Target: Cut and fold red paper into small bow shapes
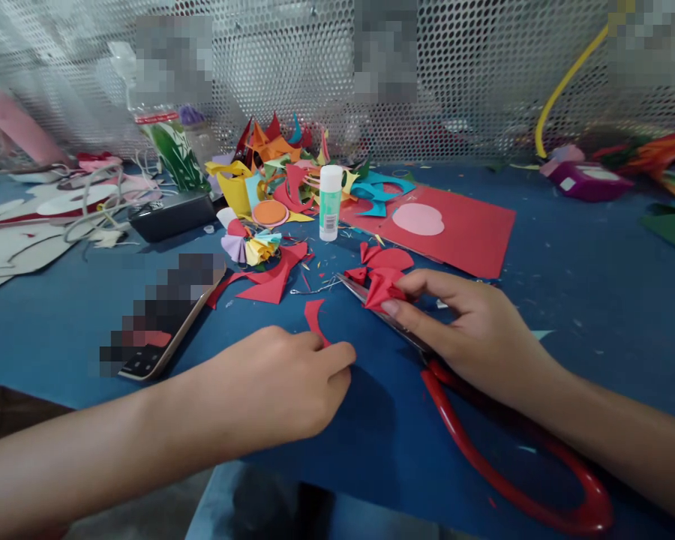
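Note:
My right hand point(464, 319) pinches a folded red paper piece point(383, 288) between thumb and fingers. Beneath that hand lie scissors with red handles point(461, 431), their blades pointing to the far left. My left hand point(301, 379) is closed, back upward, with its fingertips hidden. A curved red paper strip point(315, 319) disappears behind its fingers; whether it is held I cannot tell. Beyond my right hand are a red paper circle point(391, 259) and small folded red pieces point(370, 252). Red paper offcuts point(275, 276) and a thin wire point(315, 290) lie farther left.
A glue stick point(330, 202) stands upright mid-table, beside a multicoloured pleated paper flower point(251, 244). A phone point(172, 322) lies left. Behind are a paper scrap heap point(275, 150), red card point(472, 236), dark box point(173, 216), bottle point(172, 146) and perforated metal wall point(292, 52).

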A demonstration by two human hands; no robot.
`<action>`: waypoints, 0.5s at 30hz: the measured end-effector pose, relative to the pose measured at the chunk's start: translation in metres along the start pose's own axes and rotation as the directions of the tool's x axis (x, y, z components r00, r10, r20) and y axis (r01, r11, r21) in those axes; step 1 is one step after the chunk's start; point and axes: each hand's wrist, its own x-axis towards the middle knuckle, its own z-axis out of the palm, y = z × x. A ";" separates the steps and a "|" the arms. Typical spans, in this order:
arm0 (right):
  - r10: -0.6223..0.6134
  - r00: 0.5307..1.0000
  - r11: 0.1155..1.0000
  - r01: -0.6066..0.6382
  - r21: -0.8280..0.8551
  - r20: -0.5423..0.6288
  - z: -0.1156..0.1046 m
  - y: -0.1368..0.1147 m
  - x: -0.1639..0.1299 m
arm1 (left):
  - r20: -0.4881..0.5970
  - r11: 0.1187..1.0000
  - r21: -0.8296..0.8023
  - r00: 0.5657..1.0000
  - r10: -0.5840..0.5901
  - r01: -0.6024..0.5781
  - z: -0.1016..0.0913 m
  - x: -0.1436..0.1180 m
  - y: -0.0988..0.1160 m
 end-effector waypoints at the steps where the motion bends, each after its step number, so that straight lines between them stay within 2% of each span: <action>1: 0.001 1.000 1.000 -0.001 0.002 0.000 0.000 0.000 0.000 | 0.035 0.998 0.042 0.999 0.041 -0.042 0.000 0.001 0.001; 3: 0.002 1.000 1.000 -0.002 0.007 -0.001 0.000 0.000 0.000 | 0.082 0.992 0.100 0.994 0.074 -0.082 0.001 0.004 0.001; 6: 0.008 1.000 1.000 -0.008 0.024 0.005 0.000 0.000 0.000 | 0.060 0.995 0.088 0.998 0.030 -0.035 0.005 0.006 -0.002; 12: 0.024 1.000 0.999 -0.025 0.043 0.019 -0.001 -0.001 -0.001 | 0.052 0.999 -0.019 0.998 0.034 -0.033 0.005 0.003 -0.013; 15: 0.028 0.999 0.998 -0.029 0.053 0.016 0.000 -0.001 0.000 | 0.068 0.990 -0.141 0.997 0.025 -0.015 0.001 0.002 -0.020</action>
